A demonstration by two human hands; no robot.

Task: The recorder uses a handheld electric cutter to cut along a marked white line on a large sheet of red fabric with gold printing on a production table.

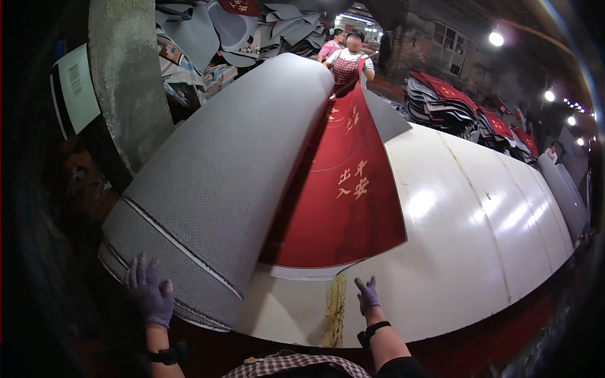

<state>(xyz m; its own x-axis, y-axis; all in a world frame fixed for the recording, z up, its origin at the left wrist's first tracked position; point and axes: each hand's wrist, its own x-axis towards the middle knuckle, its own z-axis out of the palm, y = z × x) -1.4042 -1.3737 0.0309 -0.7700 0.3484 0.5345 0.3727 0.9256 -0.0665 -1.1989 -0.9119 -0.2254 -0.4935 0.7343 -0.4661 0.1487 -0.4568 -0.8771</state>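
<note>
Cream bench (454,208) bearing grey roll (233,151) and red sheet (315,214)

On my remote feed, the grey roll, finely textured with pale bands, lies under my left fingers (142,272), spread and gripping nothing. My right fingers (370,286), parted and empty, hang over the bench. Just beyond them, golden characters (360,188) mark the glossy red sheet beside the roll.
</note>
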